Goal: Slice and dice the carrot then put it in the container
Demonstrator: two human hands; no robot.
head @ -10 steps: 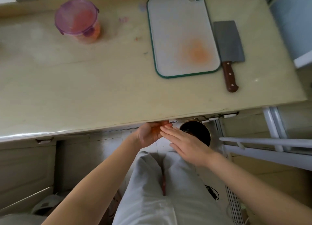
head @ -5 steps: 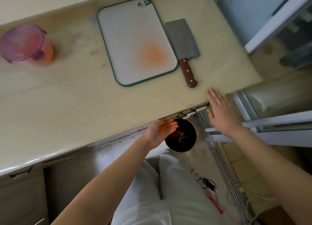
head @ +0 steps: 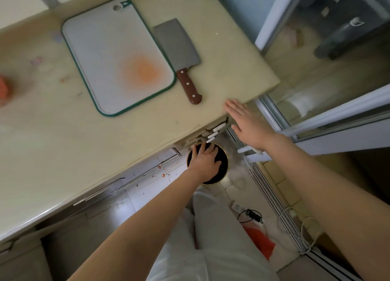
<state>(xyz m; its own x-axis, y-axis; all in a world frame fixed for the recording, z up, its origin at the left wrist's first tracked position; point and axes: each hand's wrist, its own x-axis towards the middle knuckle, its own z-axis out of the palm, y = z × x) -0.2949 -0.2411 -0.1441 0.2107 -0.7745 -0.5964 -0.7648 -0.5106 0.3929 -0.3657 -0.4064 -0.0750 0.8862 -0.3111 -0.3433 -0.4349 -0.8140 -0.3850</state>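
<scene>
The left hand [head: 205, 160] has turned palm-down, fingers spread and empty, above the round black bin [head: 217, 176] below the pale beige counter [head: 63, 154]. On the counter lie the orange-stained white plastic cutting board [head: 118, 54] and, just beside it, a brown-handled steel cleaver [head: 178, 48]. The right hand [head: 247, 124] hovers flat at the counter edge. An orange sliver at the far left is probably the carrot container [head: 3, 89].

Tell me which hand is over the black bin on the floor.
The left hand, with its fingers spread above the opening of the bin. The right hand is flat and off to the side, at the edge of the counter near the knife.
</scene>
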